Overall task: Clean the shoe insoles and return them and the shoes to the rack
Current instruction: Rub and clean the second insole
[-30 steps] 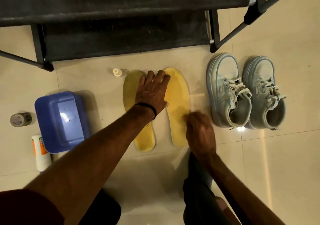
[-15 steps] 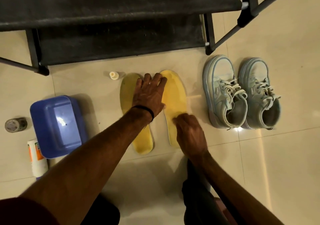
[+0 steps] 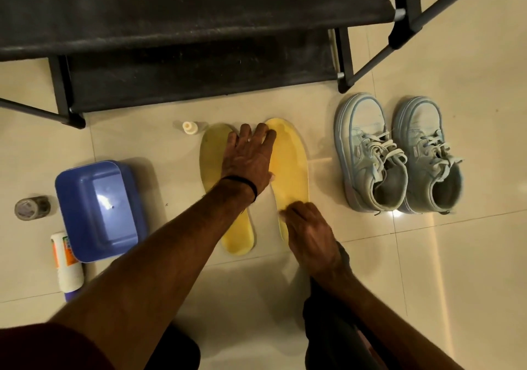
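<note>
— Where are your hands?

— My left hand lies flat, fingers straight and spread, across the toe ends of both insoles. The arm reaches out long from the lower left, a black band on the wrist.

— And the right?

— My right hand sits on the heel half of the right insole, fingers curled down against it. Whether they pinch anything I cannot tell; it is blurred there.

— The insoles themselves?

— Both yellow, side by side on the floor before the rack, toes towards it. The left insole shows its heel past my forearm.

— The shoes?

— The pale blue pair stands on the floor to the right of the insoles, near the rack's leg, toes towards the rack.

— Anything else about?

— A blue tub at left, a white tube touching its near corner, a small jar beyond it, and a little cap by the left insole's toe.
</note>
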